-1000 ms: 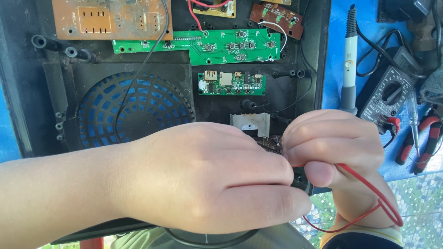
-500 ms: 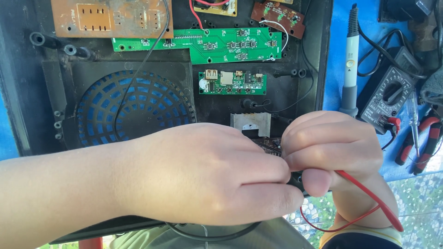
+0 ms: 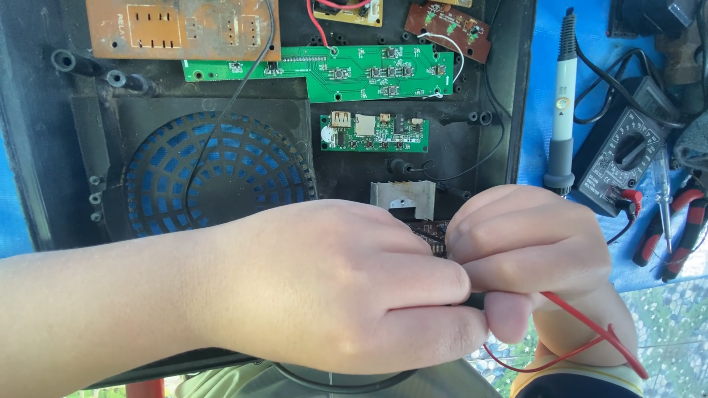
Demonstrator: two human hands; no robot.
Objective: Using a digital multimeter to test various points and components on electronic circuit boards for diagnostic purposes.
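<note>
Both hands are bunched together over the lower middle of the open black speaker case (image 3: 44,147), just below the little silver heat sink (image 3: 402,199). The left hand (image 3: 332,287) is curled into a loose fist, fingers pressed together, thumb tip meeting the right hand (image 3: 531,258). The right one is pinching something dark and thin between thumb and forefinger, and a red wire (image 3: 590,324) loops out from under it toward the sleeve. I think it's a meter probe, but the fingers hide most of it, so can't say for sure.

The red wire looks soft and floppy and weighs nothing, so it'll go wherever it's pushed. Best held close to the stiff tip, not by the loose loop. The small dark circuit board (image 3: 431,232) peeking out between the hands, right under the heat sink, looks fragile. Tiny parts, so light pressure only.

The case works like a shallow tray. Above the heat sink sit a small green board (image 3: 376,133) and a long green board (image 3: 354,70), with a copper-coloured board (image 3: 177,29) up and to the left. Left of the heat sink is the round blue speaker grille (image 3: 214,180).

To the right of the case, on the blue desk (image 3: 542,88), lie a soldering iron (image 3: 562,96), a multimeter (image 3: 619,158) and red-handled pliers (image 3: 682,228).
</note>
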